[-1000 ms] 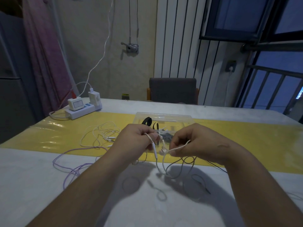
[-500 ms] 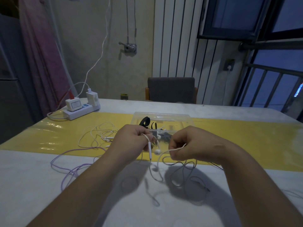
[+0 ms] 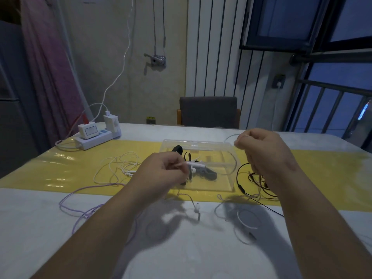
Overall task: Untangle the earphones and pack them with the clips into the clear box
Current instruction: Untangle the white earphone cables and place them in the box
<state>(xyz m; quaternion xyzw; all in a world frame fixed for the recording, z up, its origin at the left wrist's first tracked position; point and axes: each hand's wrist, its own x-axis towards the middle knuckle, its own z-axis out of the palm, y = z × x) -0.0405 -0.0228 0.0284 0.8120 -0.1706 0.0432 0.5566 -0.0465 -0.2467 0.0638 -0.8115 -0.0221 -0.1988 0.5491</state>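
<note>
I see the two hands well apart above the near half of the table point(image 3: 40, 228). The left hand point(image 3: 167, 174) pinches a white earphone cord point(image 3: 192, 164) in front of the clear box point(image 3: 219, 156). The right hand point(image 3: 265, 154) is raised higher over the box's right end, with thumb and forefinger closed on a thin stretch of the same cord. One earbud point(image 3: 197, 210) hangs below the left hand, close above the tabletop.

The box sits mid-table on the yellow mat point(image 3: 60, 170), with black clips point(image 3: 207, 174) inside. Black earphones point(image 3: 244, 178) lie just right of the box, partly under my right wrist. A loose white cable point(image 3: 118, 168) lies left of the box, and a purple cable point(image 3: 80, 206) trails toward the near left edge. A power strip point(image 3: 94, 138) sits at the far left corner.
</note>
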